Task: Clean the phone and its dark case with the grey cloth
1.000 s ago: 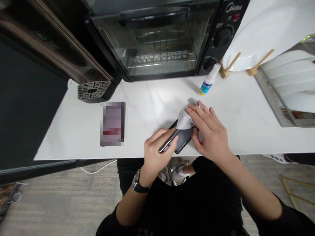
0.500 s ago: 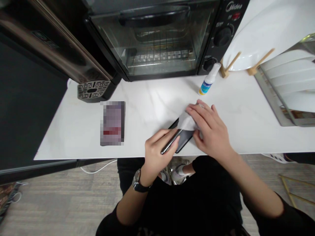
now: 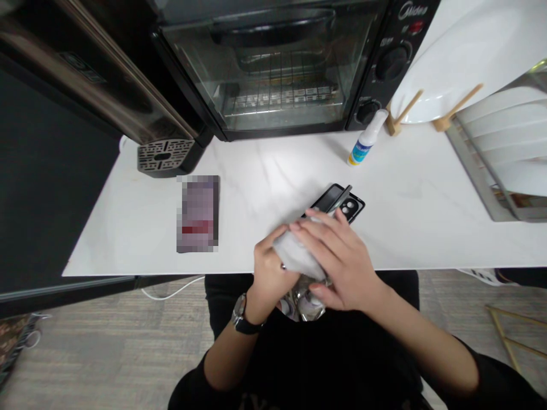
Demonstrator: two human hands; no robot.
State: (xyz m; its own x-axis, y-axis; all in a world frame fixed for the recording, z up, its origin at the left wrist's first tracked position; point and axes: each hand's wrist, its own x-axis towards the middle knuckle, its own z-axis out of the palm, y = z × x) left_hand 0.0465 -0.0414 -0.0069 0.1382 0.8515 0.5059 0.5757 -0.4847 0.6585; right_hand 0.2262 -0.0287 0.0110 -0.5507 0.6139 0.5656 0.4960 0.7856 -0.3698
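Note:
My left hand (image 3: 273,262) grips a phone near the front edge of the counter. Only the far end of the phone (image 3: 343,197) and a small bit near my left palm show. A white wipe (image 3: 297,256) covers the phone's near part, pressed there under the fingers of my right hand (image 3: 342,256). Beneath the phone's far end lies a black phone case (image 3: 359,206) with round camera holes, partly hidden by my right hand. Past it, a small white spray bottle (image 3: 366,139) with a blue and yellow label stands upright.
A black toaster oven (image 3: 282,134) sits at the back. To the left are a machine's drip tray (image 3: 164,156) and a flat item (image 3: 199,213) with a blurred face. White plates (image 3: 504,131) stand in a rack on the right. The white counter (image 3: 243,171) ends close to my body.
My right hand and the wipe have slid down and left along the phone, toward my left hand. The phone's far end and the case's camera holes have come into view.

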